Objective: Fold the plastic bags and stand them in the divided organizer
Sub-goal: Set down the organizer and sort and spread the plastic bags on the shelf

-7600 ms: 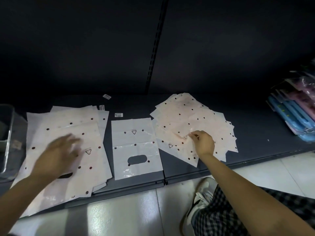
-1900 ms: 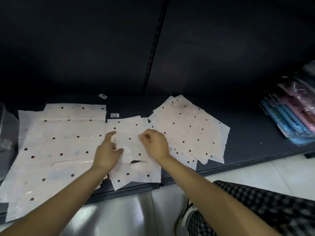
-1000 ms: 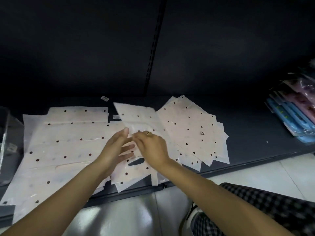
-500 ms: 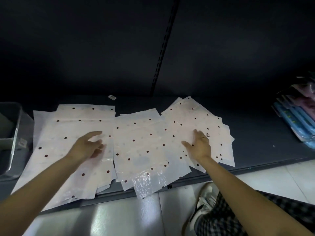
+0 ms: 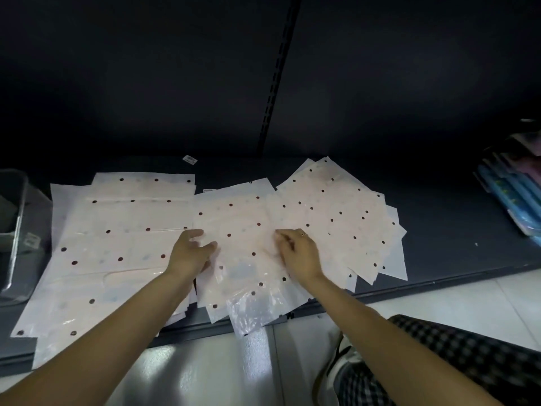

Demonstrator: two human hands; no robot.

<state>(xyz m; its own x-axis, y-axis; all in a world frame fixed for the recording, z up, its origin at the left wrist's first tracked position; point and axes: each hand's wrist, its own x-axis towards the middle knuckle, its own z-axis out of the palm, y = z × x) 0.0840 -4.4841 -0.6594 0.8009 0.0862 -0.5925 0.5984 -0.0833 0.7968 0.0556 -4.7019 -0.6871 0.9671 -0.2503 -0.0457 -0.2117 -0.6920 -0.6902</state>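
At the far left we see a clear bin (image 5: 13,230) on the dark shelf (image 5: 439,230). Next lies a big pile (image 5: 117,244) of dotted bags. Our left hand (image 5: 190,256) rests with loosely spread fingers on the left edge of the middle bag (image 5: 240,230), gripping nothing we can make out. That bag lies flat, its lower end hanging past the shelf lip. Our right hand (image 5: 298,256) curls its fingers at the bag's right edge; whether it pinches the film we cannot tell. A fanned pile (image 5: 345,215) follows, then blue packets (image 5: 515,200).
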